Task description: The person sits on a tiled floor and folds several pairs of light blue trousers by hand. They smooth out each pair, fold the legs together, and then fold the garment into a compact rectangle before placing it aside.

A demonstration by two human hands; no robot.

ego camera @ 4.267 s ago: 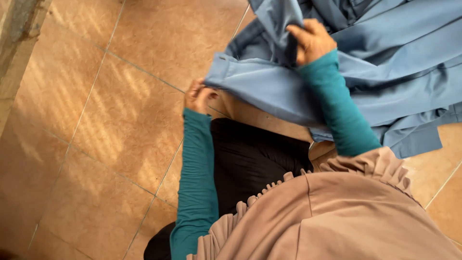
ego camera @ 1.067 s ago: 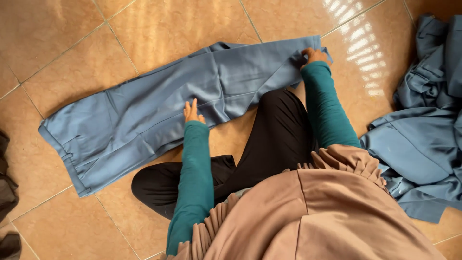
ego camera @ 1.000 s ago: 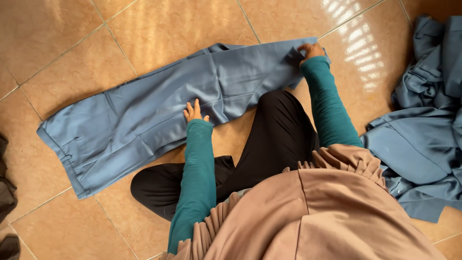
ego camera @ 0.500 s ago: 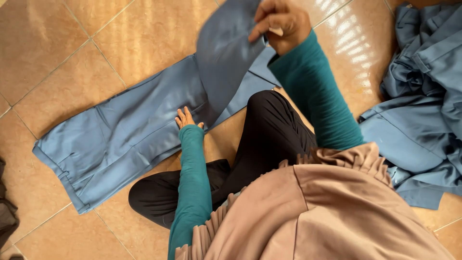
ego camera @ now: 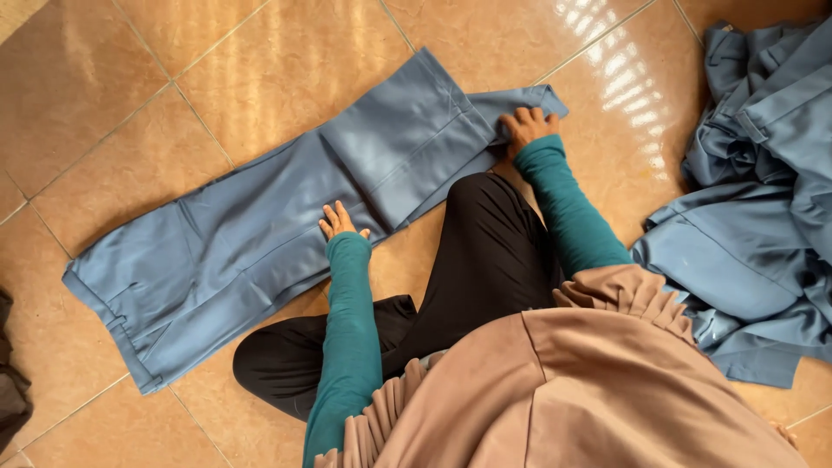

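Blue trousers (ego camera: 260, 234) lie flat on the tiled floor (ego camera: 260, 69), one leg end folded back over the middle. The left hand (ego camera: 340, 221) presses flat, fingers spread, on the trousers' near edge. The right hand (ego camera: 526, 128) rests on the fold at their far end, grip unclear. A heap of blue cloth (ego camera: 763, 173) sits well beyond that end.

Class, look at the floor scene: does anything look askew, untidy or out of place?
Yes. The blue garments lie crumpled in a heap at right, while the blue trousers lie flat, their leg end folded back unevenly on itself.
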